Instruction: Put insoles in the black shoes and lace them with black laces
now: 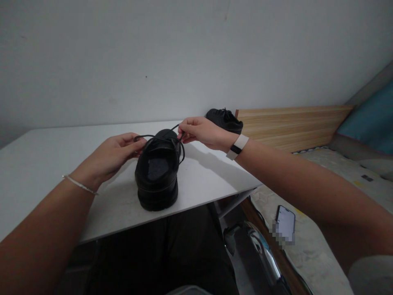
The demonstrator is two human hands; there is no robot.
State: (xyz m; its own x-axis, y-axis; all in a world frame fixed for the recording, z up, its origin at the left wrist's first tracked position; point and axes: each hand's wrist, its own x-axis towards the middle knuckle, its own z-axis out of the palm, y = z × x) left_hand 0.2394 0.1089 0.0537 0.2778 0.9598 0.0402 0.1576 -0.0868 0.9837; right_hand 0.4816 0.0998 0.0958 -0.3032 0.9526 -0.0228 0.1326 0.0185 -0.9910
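A black shoe (157, 172) stands upright on the white table, its heel toward me near the front edge. My left hand (119, 153) is at the shoe's left side, fingers pinched on a black shoelace (145, 136). To the right of the shoe's front part, my right hand (196, 131) pinches the lace too, and a loop of it hangs below those fingers. The lace crosses over the shoe's opening between both hands. Parts of the left fingertips are hidden beside the shoe.
The white table (76, 143) meets a grey wall. A second black shoe (225, 120) sits at its back right, by a wooden board (288, 123). On the bed at right lies a phone (286, 221). A shiny chair armrest (260, 250) is below the table's right end.
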